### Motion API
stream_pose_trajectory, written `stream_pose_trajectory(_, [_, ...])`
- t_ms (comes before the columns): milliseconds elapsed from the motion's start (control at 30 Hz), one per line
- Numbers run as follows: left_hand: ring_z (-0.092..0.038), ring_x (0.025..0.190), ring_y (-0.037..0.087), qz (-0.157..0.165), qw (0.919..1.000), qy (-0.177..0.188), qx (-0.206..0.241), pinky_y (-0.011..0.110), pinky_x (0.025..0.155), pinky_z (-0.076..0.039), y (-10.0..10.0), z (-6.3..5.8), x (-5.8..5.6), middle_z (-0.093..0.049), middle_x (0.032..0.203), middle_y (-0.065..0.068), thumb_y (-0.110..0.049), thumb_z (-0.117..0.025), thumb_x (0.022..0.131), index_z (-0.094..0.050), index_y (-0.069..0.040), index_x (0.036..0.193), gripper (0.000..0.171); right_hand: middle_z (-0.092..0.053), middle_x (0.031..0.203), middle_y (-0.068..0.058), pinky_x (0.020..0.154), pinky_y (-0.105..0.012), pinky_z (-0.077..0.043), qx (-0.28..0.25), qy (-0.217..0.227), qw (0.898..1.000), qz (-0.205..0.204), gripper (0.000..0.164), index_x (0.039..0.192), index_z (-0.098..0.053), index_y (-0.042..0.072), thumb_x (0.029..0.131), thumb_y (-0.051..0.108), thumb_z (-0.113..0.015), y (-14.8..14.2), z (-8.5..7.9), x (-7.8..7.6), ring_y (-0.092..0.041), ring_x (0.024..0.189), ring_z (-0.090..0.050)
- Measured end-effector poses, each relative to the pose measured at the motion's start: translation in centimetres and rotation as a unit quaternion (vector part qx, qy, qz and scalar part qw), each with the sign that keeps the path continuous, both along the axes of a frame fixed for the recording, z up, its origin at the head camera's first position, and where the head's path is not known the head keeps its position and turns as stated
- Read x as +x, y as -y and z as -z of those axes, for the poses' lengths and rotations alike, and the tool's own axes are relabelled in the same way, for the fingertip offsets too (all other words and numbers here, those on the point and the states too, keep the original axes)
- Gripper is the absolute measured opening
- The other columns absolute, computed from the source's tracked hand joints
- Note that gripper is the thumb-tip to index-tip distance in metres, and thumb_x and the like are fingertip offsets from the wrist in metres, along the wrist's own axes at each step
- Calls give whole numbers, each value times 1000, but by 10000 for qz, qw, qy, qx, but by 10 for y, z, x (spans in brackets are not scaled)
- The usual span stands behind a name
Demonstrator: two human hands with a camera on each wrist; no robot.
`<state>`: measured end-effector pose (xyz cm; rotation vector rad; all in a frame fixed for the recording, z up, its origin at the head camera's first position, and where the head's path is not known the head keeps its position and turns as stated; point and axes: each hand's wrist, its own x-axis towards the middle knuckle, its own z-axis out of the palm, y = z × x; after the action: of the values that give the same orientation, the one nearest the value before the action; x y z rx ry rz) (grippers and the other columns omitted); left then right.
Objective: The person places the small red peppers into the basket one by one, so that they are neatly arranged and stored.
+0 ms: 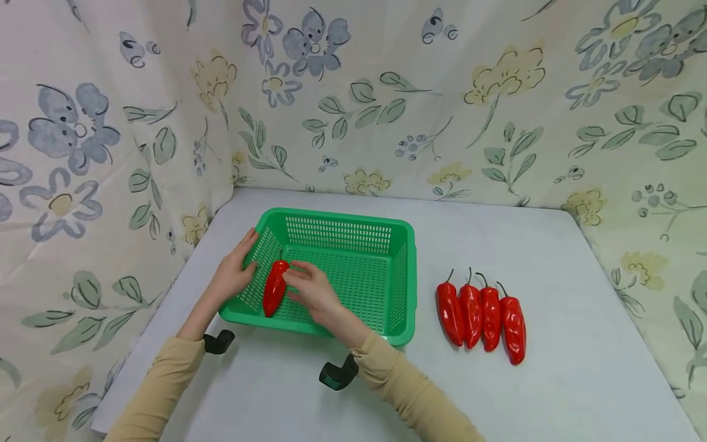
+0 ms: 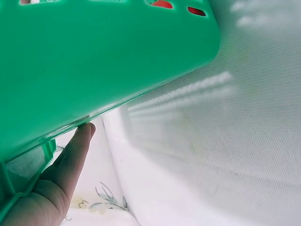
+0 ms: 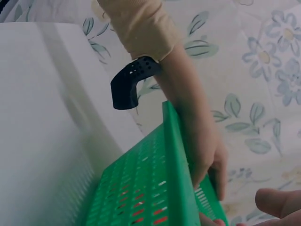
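Observation:
A green plastic basket (image 1: pixel 353 222) with slotted walls stands on the table, a red chili pepper (image 1: pixel 274 288) lying along its left side. My left hand (image 1: pixel 231 276) holds the basket's left rim, fingers along the outside and thumb on the inner side. Seen from the left wrist, fingers (image 2: pixel 70 160) reach against the green wall. My right hand (image 1: pixel 317 291) is over the basket, its fingers loosely spread beside the pepper's upper end. In the right wrist view, part of the right hand (image 3: pixel 277 202) shows at the lower right corner.
Several red chili peppers (image 1: pixel 482 316) lie side by side on the white table (image 1: pixel 574 307), right of the basket, stems pointing away. A floral cloth (image 1: pixel 364 110) hangs behind and along both sides. Black camera mounts (image 1: pixel 338 373) stick out from both wrists.

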<state>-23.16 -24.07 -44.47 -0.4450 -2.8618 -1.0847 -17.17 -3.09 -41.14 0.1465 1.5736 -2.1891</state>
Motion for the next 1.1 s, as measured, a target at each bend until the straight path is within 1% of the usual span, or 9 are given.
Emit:
stream_pose_trajectory(133, [-21,142,41,-12,10000,33,7,60,112,-25,1,0,1,-15,159,13,7,-47,89,-24,-1,149,66,-47,140,-20,105,-45,-44,-69,-175,9998,-67,47,138,-44,6,94,11,-57,-12,-5,3,-34,129,-48])
stream_pose_trajectory(300, [-21,143,40,-44,10000,38,12,59,113,-24,1,0,2,-14,159,12,7,-47,89,-23,-2,149,66,-46,142,-19,107,-47,-40,-83,-459,9987,-198,48,140,-41,6,94,11,-55,-33,-10,8,-34,132,-44])
stream_pose_trajectory(500, [-20,143,39,-53,10000,18,13,58,113,-24,0,0,0,-15,159,13,7,-47,89,-24,-2,149,65,-43,144,-18,106,-43,-43,-25,-811,9960,-369,49,142,-38,7,96,11,-53,-59,-16,15,-32,133,-44])
stream_pose_trajectory(667, [-20,143,39,-46,10000,29,-21,58,113,-23,0,-1,0,-14,159,12,7,-47,89,-23,-1,149,66,-41,147,-16,106,-42,-43,25,-966,9941,-491,50,143,-37,10,96,14,-54,-79,-19,21,-32,133,-43])
stream_pose_trajectory(800, [-20,143,39,-38,10000,55,-52,58,113,-23,1,-1,0,-14,159,13,7,-47,89,-23,-1,149,66,-41,147,-14,107,-41,-42,154,-997,9939,-444,50,143,-38,14,96,15,-54,-92,-22,27,-32,135,-42])
stream_pose_trajectory(1000, [-20,143,39,-33,9999,52,-83,58,113,-24,2,-2,1,-14,159,12,6,-48,89,-23,-2,150,66,-41,147,-14,106,-42,-42,368,-1093,9929,-298,52,144,-36,13,96,14,-54,-112,-24,30,-31,134,-43])
stream_pose_trajectory(1100, [-20,143,39,-24,10000,16,-75,59,113,-24,2,-3,1,-14,159,12,5,-48,89,-23,-2,150,66,-42,147,-14,106,-42,-42,468,-1189,9915,-248,50,144,-36,14,97,14,-52,-124,-23,32,-31,133,-44])
